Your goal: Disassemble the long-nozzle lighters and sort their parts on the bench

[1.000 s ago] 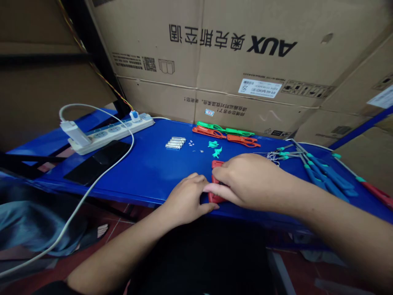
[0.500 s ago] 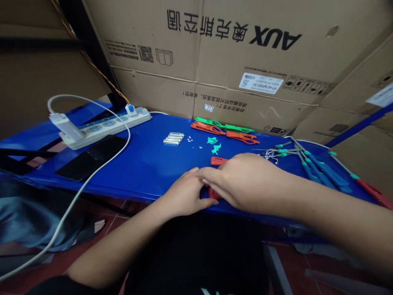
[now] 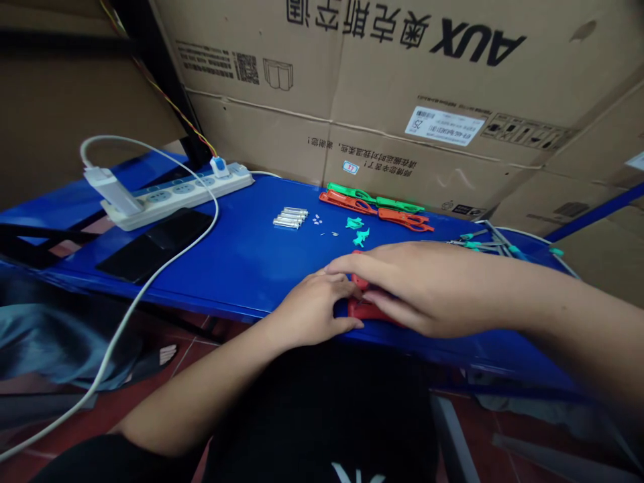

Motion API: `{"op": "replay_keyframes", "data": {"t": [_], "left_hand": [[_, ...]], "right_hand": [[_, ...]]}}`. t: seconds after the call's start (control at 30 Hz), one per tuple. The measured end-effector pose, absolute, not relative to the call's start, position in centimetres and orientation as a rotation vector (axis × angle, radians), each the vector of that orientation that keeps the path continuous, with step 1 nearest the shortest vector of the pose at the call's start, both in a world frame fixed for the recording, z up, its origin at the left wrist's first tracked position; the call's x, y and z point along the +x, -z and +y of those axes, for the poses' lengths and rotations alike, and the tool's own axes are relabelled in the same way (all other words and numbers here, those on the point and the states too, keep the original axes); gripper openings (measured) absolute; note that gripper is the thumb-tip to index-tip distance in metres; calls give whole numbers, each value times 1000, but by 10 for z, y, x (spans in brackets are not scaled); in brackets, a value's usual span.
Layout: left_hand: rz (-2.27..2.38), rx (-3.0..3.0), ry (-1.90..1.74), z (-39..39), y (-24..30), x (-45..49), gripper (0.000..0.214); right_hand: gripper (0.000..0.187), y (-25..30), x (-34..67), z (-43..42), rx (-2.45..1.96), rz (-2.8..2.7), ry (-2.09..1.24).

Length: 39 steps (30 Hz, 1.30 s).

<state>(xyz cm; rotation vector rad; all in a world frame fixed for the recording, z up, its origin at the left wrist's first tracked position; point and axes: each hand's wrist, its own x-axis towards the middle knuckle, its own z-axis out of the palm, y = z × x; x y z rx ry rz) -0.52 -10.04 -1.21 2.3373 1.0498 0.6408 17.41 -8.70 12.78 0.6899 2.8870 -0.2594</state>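
Note:
My left hand (image 3: 319, 305) is curled around the left end of a red plastic casing (image 3: 369, 311) near the table's front edge. Its thumb lies along the near side. My right hand (image 3: 407, 285) arches over the casing from the right, its fingers bent down and touching my left fingers. Whatever sits between the right fingertips is hidden. Another bit of red plastic (image 3: 359, 280) shows under the right hand; I cannot tell whether it is a separate part. Small teal plastic parts (image 3: 361, 237) lie just beyond the hands.
Green casing parts (image 3: 400, 204) and orange ones (image 3: 347, 201) lie along a cardboard box (image 3: 377, 114). Several metal cylinders (image 3: 290, 218) rest mid-table beside tiny pieces. A power strip (image 3: 176, 196), a black phone (image 3: 153, 245) and a white cable (image 3: 176, 258) occupy the left. Wired parts (image 3: 486, 243) lie right.
My right hand has tilted, uncovering more of the red casing's near side. The right forearm now covers the blue handles at right. The whole view has shifted slightly.

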Motion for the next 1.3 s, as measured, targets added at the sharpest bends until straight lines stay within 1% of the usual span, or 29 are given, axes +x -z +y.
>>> {"op": "replay_keyframes", "data": {"t": [0.03, 0.07, 0.13, 0.2, 0.27, 0.33, 0.37, 0.5, 0.53, 0.6, 0.67, 0.7, 0.77, 0.83, 0.9, 1.0, 1.03, 1.1, 1.17, 1.3], "left_hand": [[1049, 2330, -645, -100, 13, -5, 34], [1050, 2328, -656, -100, 13, -5, 35], [1055, 2333, -686, -99, 13, -5, 39], [1052, 2340, -684, -99, 13, -5, 39], [1044, 2343, -654, -99, 12, -5, 36], [1031, 2337, -627, -99, 11, -5, 35], [1034, 2336, -625, -99, 11, -5, 35], [1064, 2371, -628, -99, 13, -6, 37], [1061, 2378, -629, -99, 13, -6, 38], [1042, 2375, -625, -100, 14, -6, 38], [1032, 2368, -628, -100, 15, -6, 37], [1032, 2371, -633, -99, 15, -6, 36], [1023, 2391, -643, -99, 14, -6, 34], [1015, 2403, -663, -100, 14, -6, 35], [1016, 2389, -673, -101, 14, -5, 36], [1037, 2357, -672, -101, 13, -5, 32], [1033, 2353, -667, -101, 13, -5, 30], [1014, 2355, -662, -101, 13, -5, 29], [1010, 2359, -660, -100, 13, -4, 31], [1056, 2343, -651, -100, 13, -4, 33]], "right_hand": [[43, -128, 174, -87, 683, 2906, 256], [42, -128, 174, -86, 711, 2904, 199], [33, -128, 172, -85, 817, 2833, 35], [33, -127, 172, -84, 867, 2776, -15], [27, -127, 173, -83, 798, 2831, 107], [32, -127, 176, -83, 681, 2899, 256], [35, -127, 177, -83, 662, 2909, 262], [35, -125, 177, -83, 881, 2789, -116], [34, -125, 177, -83, 882, 2767, -139], [28, -126, 177, -83, 751, 2797, 12], [29, -128, 178, -82, 625, 2856, 175], [29, -129, 179, -82, 621, 2863, 175], [27, -130, 179, -82, 700, 2818, 25], [31, -131, 179, -83, 743, 2769, -89], [29, -131, 180, -83, 672, 2811, -7], [36, -131, 184, -82, 532, 2926, 220], [34, -130, 185, -82, 536, 2931, 221], [30, -129, 186, -81, 605, 2885, 108], [29, -129, 187, -81, 636, 2838, 45], [27, -130, 187, -82, 519, 2898, 198]]}}
